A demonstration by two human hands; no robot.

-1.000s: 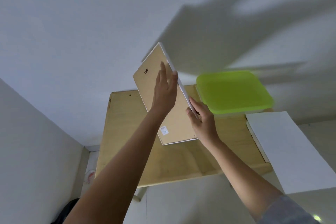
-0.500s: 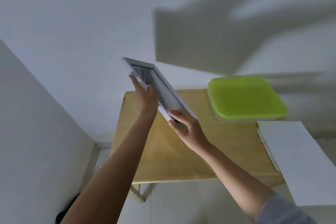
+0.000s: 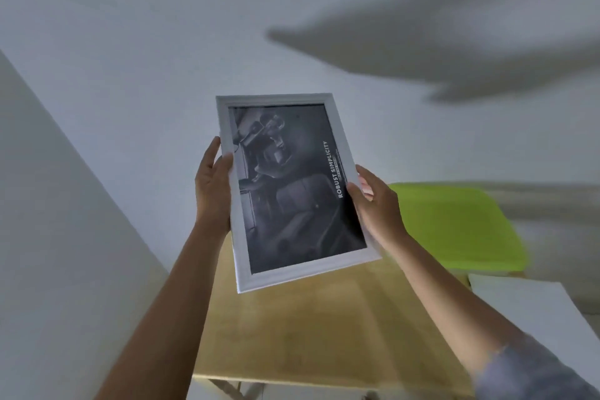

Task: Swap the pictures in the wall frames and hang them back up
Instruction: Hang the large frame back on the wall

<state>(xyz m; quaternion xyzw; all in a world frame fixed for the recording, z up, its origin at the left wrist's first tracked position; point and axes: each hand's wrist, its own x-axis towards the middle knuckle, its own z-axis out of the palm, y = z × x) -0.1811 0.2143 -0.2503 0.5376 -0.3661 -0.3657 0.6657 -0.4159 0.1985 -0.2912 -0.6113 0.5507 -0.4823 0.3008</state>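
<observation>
I've turned the frame to face me; my left hand and right hand grip its sides above the wooden counter, white wall behind.

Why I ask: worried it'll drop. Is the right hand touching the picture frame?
Touching. The head view shows the right hand gripping the picture frame at its right edge.

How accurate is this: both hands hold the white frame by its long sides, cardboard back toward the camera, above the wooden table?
One detail is wrong. The head view shows the white frame turned front toward the camera, its dark picture visible, not the cardboard back. The rest holds: left hand and right hand grip its long sides above the wooden table.
</observation>
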